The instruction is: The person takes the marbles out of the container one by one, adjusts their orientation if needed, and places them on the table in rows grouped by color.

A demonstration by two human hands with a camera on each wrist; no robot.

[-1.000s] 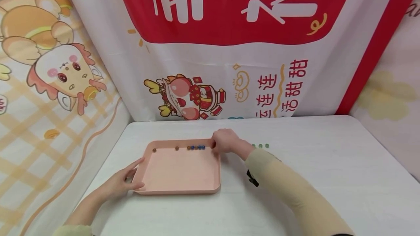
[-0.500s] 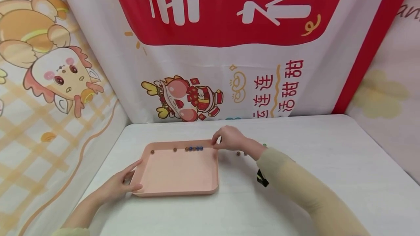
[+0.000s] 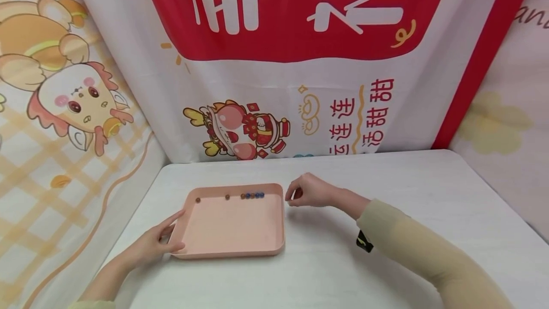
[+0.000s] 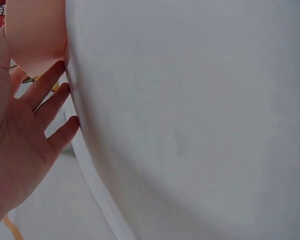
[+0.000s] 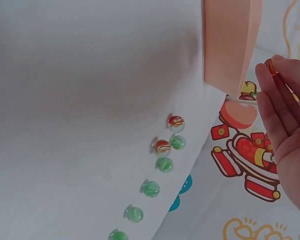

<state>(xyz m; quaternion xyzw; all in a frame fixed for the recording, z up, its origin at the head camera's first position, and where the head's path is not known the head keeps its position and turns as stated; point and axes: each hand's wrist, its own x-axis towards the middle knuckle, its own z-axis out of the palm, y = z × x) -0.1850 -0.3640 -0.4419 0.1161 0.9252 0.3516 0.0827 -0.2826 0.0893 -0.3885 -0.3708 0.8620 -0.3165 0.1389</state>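
A shallow pink tray (image 3: 236, 229) rests on the white table. Along its far inner side lie several brown and blue marbles (image 3: 253, 196), with a brown marble (image 3: 227, 197) apart from them and another brown marble (image 3: 198, 200) by the left end. My left hand (image 3: 150, 242) spreads its thumb and straight fingers against the tray's left wall. Just outside the right wall, my right hand (image 3: 310, 192) pinches a red-orange marble (image 5: 271, 66) between thumb and fingertips, clear in the right wrist view.
In the right wrist view, several green marbles (image 5: 150, 189) and two red-and-white marbles (image 5: 162, 147) lie on the table near its far edge. A printed cloth (image 3: 240, 75) hangs directly behind the table, and a patterned cloth (image 3: 77, 166) covers the left side.
My right hand has drawn back from the tray's far right corner to just outside its right wall. My left hand stays at the left wall. Marbles beyond the right arm are now hidden in the head view.
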